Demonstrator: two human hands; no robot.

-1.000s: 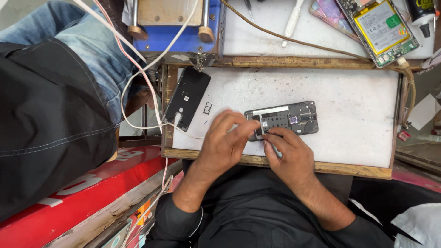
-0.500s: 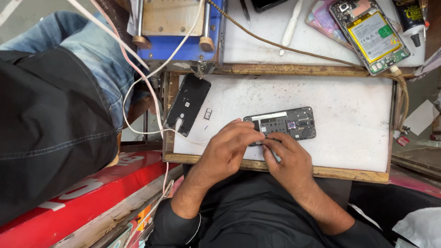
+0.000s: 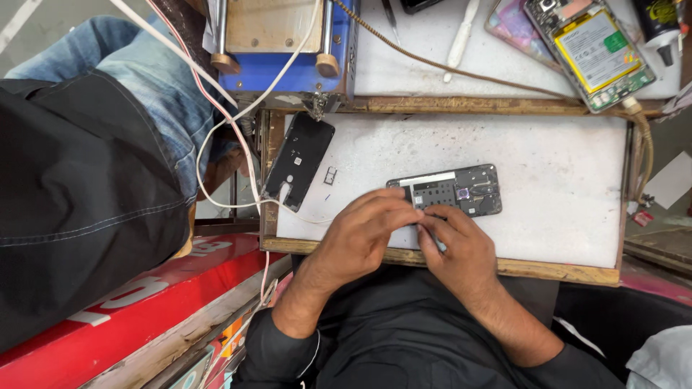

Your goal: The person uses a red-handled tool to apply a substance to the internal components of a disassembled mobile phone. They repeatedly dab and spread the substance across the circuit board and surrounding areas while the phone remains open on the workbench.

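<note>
- While we look down at the white work board (image 3: 548,216), the opened phone (image 3: 448,190) lies flat near its front edge, back cover off and dark inner parts facing up.
- We have our left hand (image 3: 358,238) curled over the phone's near left end, fingertips bent and pressed on its edge; whether they pinch some small part we cannot tell.
- Our right hand (image 3: 461,248) sits just beside it, fingers drawn together at the same corner; what, if anything, is nipped between them is hidden.
- We judge the phone light and stiff but fragile: exposed boards and connectors would not bear pressure, so the rigid side frame looks like the safest place to hold.
- Its smooth edges could slide on the dusty board, so one hand steadying it flat seems wise.
- A black back cover (image 3: 299,162) lies well apart to the left, with a tiny tray-like piece (image 3: 330,175) between it and the phone.
- Another opened phone with a yellow-labelled battery (image 3: 591,54) rests on the far shelf.
</note>
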